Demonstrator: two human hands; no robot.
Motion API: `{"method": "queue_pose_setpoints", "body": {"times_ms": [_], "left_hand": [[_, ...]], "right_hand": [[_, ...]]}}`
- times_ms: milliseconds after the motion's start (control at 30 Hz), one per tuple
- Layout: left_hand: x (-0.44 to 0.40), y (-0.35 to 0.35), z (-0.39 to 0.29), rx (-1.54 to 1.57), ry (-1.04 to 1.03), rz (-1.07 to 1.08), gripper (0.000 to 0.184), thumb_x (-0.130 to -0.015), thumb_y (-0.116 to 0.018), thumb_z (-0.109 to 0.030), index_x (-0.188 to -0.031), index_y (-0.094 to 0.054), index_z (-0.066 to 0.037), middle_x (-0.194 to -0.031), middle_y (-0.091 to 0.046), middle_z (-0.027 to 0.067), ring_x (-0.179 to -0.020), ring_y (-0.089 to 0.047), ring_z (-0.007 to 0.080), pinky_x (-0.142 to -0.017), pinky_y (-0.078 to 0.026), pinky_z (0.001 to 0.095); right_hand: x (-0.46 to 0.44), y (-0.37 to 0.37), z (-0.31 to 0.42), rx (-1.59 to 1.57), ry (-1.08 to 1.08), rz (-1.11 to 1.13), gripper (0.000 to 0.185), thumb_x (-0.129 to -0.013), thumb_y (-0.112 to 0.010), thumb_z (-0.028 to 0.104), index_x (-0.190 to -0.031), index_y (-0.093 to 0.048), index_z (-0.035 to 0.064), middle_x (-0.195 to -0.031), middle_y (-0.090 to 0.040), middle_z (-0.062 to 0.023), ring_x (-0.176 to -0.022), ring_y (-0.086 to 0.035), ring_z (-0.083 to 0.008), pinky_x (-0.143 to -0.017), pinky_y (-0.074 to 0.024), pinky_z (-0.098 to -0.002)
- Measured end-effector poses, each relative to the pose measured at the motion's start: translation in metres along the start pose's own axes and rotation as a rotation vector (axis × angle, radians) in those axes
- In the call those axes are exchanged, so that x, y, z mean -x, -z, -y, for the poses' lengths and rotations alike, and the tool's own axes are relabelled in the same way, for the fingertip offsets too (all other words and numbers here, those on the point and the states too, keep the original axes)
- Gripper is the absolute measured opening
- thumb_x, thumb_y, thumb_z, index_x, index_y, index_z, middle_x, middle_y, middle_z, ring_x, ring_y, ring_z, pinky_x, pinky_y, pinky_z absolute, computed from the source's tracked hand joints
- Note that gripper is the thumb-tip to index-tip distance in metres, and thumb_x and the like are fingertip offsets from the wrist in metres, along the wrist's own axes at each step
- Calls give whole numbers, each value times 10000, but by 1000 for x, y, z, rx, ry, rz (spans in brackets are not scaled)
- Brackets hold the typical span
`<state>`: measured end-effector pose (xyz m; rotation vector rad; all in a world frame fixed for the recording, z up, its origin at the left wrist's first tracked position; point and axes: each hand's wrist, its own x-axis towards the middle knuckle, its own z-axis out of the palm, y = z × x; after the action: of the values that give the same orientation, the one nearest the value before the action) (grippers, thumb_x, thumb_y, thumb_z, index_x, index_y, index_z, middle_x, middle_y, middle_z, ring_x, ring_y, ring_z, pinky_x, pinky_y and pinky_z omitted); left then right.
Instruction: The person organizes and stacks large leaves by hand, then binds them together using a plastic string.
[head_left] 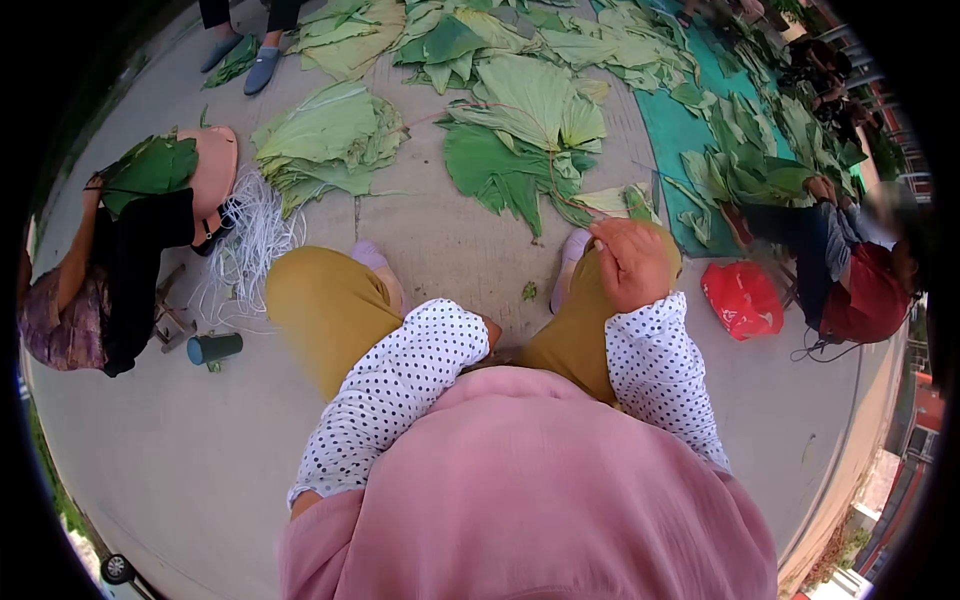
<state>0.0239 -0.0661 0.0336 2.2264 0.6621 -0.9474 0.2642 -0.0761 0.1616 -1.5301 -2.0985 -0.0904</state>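
In the head view, the person's right hand lies palm down on the right knee, touching the mustard-coloured trousers; its fingers are loosely bent, and the thumb is on the inner side. The left hand is between the thighs, with only a small part showing past the dotted sleeve, so whether it is open or closed, and what it touches, cannot be told. The two hands are apart. Just beyond the right hand are pale leaves, at the near end of a heap of large green leaves on the paved ground. A thin reddish cord runs over that heap towards the right knee. To its left is a layered leaf stack, and more leaves spread behind and over a teal sheet on the right. Left of the person, a tangle of white strings lies beside a pink object, near a seated co-worker with a dark green leaf at their hand. A dark green bottle lies on the ground nearby. On the right, a red plastic bag is near another seated co-worker, whose hands are by the leaves.
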Motion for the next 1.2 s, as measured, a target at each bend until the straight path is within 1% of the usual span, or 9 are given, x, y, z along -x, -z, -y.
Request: {"method": "queue_pose_setpoints", "body": {"times_ms": [233, 267, 367, 433, 567, 700, 767, 933, 1200], "left_hand": [[32, 43, -8, -6, -15, -113, 385, -848, -608, -278, -1152, -570, -46, -1103, -610, 174, -1036, -583, 337, -874, -474, 437], [44, 53, -4, 40, -112, -286, 382, -855, -604, -274, -1160, -566, -48, -1093, -607, 174, -1028, -584, 334, -867, -474, 436], [68, 90, 5, 144, -250, -521, 390, -880, -573, -272, -1191, -547, -39, -1137, -599, 146, -1032, -581, 329, -883, -468, 411], [102, 147, 14, 256, -242, -679, 367, -883, -572, -247, -1182, -551, -35, -1108, -602, 157, -1030, -576, 336, -875, -463, 416], [99, 193, 29, 94, -233, -758, 356, -882, -576, -239, -1169, -554, -30, -1074, -609, 162, -1002, -576, 349, -869, -459, 416], [25, 196, 49, 69, -189, -859, 326, -867, -598, -230, -1123, -573, -28, -1012, -617, 160, -999, -579, 323, -844, -462, 415], [10, 187, 38, -296, -97, -333, 298, -843, -611, -226, -1065, -591, -27, -994, -618, 151, -1014, -575, 311, -865, -451, 418], [2, 170, 13, 2, -308, -463, 251, -810, -616, -209, -1003, -611, -49, -964, -617, 118, -960, -585, 278, -853, -440, 387], [-3, 191, 24, -64, -151, -580, 288, -771, -567, -128, -1044, -595, -38, -893, -597, 69, -891, -579, 226, -796, -433, 342]], "right_hand": [[19, 13, -13, -19, -30, -72, 227, -764, -593, 5, -975, -660, 55, -991, -666, -96, -953, -612, -276, -819, -450, -385], [20, 14, -13, -19, -30, -72, 227, -764, -593, 5, -975, -660, 55, -991, -666, -96, -953, -612, -276, -819, -450, -385], [18, 20, -23, -193, -126, -25, 233, -834, -562, -9, -1048, -650, 20, -1013, -664, -119, -977, -621, -263, -869, -458, -359], [6, 20, -35, -569, -414, 28, 213, -903, -534, 38, -1089, -633, 7, -1065, -656, -101, -1016, -609, -195, -902, -452, -320], [-35, 13, -66, -647, -510, 108, 266, -918, -551, 98, -1165, -595, 11, -1055, -648, -100, -961, -602, -168, -835, -486, -296], [-78, -61, -151, -761, -685, 412, 313, -917, -560, 183, -1189, -588, 30, -1137, -638, -117, -1034, -606, -205, -906, -467, -321], [-110, -117, -197, -186, -688, 742, 350, -902, -568, 274, -1186, -607, 72, -1148, -643, -123, -1096, -592, -221, -954, -445, -323], [-105, -213, -245, 11, -868, 923, 448, -853, -581, 342, -1230, -593, 100, -1204, -619, -135, -1115, -582, -278, -973, -435, -347], [-14, -381, -278, -340, -1148, 655, 452, -860, -578, 211, -1278, -516, 48, -1239, -575, -199, -1158, -547, -322, -999, -403, -364]]}}
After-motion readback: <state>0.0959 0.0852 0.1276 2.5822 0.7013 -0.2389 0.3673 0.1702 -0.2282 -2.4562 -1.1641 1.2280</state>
